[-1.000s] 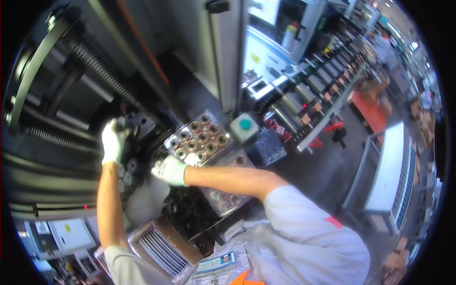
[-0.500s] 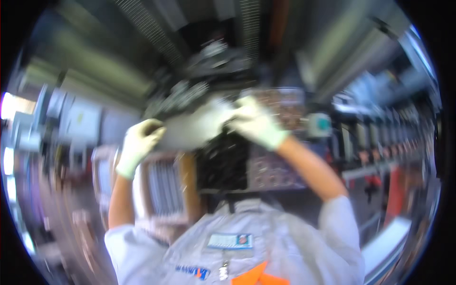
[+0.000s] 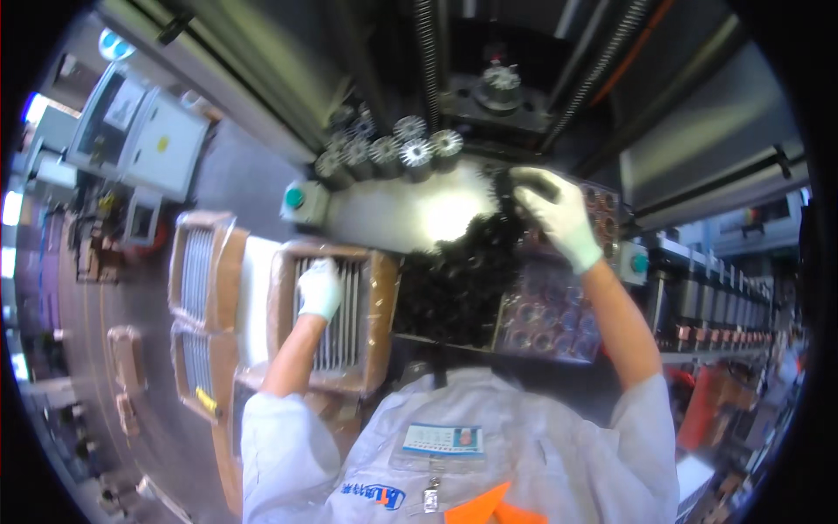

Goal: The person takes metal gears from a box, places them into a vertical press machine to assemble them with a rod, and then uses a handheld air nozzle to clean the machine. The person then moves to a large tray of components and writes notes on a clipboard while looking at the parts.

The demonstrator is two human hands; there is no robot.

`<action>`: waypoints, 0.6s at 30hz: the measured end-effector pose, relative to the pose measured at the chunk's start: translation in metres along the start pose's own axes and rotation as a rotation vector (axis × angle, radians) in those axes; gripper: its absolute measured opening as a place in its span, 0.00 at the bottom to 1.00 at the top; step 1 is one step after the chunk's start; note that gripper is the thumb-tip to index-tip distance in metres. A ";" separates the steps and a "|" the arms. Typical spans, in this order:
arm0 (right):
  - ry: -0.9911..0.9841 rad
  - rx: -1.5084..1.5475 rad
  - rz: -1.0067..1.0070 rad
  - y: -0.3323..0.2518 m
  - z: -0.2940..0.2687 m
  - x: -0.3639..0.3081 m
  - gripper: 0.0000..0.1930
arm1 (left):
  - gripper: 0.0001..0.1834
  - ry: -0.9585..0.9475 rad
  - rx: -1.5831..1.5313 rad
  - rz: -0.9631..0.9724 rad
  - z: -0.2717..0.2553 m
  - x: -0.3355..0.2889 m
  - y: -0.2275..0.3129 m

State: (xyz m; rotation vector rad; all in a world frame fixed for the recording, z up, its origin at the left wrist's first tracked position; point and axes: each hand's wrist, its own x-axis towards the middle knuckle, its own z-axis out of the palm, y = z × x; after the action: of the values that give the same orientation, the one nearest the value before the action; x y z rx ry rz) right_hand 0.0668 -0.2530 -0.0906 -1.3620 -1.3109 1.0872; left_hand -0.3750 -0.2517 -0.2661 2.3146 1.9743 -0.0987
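My left hand (image 3: 320, 288), in a pale glove, is closed over the cardboard box (image 3: 381, 297) at the left. Long grey metal strips (image 3: 349, 323) stand in rows inside it; whether one is in my fingers is hidden. At the right, my gloved right hand (image 3: 559, 214) curls its thumb and fingers on a dark toothed part (image 3: 501, 194). That part is at the far edge of a heap of black parts (image 3: 458, 288). Beside the heap are clear trays of copper-coloured rings (image 3: 550, 319), partly under my right hand and forearm.
Slotted metal cores (image 3: 384, 153) stand in a group at the back of the shiny metal worktop (image 3: 367, 210). Green buttons on pale housings (image 3: 301, 203) flank the worktop. Behind rises a press holding another core (image 3: 500, 83). More boxes of strips (image 3: 205, 271) stand further left.
The view has swung and sharpened. My left hand has moved from the worktop's left side down to the box of strips. My right hand is now at the heap's far right edge.
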 end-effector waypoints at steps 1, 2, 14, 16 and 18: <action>0.023 0.087 0.063 -0.007 0.001 0.006 0.15 | 0.20 0.023 -0.018 -0.028 0.006 -0.004 -0.004; 0.063 0.074 0.016 -0.007 -0.005 0.015 0.15 | 0.21 0.074 -0.025 -0.004 0.005 -0.009 0.005; 0.470 -0.170 -0.142 -0.003 -0.030 0.173 0.16 | 0.38 -0.616 -0.944 -0.258 -0.017 -0.085 -0.028; 0.388 -0.127 -0.058 -0.003 -0.030 0.189 0.17 | 0.45 -0.634 -1.050 -0.292 0.009 -0.110 -0.051; 0.332 -0.198 -0.020 -0.009 -0.028 0.199 0.18 | 0.25 -0.451 -1.197 -0.265 0.031 -0.130 -0.062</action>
State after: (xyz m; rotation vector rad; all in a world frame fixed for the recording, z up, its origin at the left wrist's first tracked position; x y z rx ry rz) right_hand 0.1009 -0.0557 -0.0760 -1.5941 -1.2041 0.6933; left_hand -0.4560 -0.3733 -0.2838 1.1378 1.4313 0.3942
